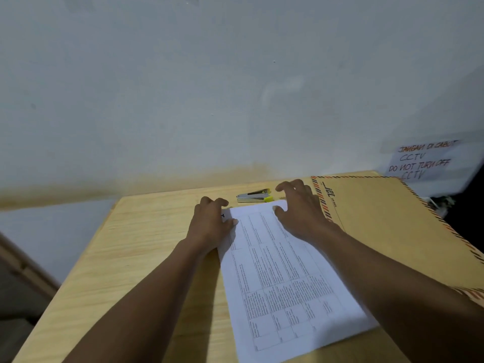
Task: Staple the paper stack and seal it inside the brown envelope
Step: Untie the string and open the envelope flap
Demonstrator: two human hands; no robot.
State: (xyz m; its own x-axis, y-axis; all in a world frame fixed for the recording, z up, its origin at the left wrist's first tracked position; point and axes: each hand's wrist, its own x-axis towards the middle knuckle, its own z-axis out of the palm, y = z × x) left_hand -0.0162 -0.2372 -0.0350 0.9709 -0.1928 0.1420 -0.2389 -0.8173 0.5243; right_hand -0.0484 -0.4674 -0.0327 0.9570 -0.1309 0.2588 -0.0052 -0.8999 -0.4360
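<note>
A white paper stack [282, 279] printed with tables lies flat on the wooden table [131, 258], reaching from the near edge towards the wall. My left hand [210, 222] rests on the stack's far left corner, fingers curled. Spread over the far right corner is my right hand [301, 208], thumb touching the sheet. A small silver stapler [254, 196] with a yellow end lies just beyond the stack, between my hands. The brown envelope [392, 231], edged with red and black stripes, lies flat to the right, partly under the stack and my right arm.
A pale wall rises directly behind the table. A handwritten CCTV notice [424, 161] hangs on the wall at the far right. The table's left edge drops to a floor and a wooden frame [23, 268] at the lower left.
</note>
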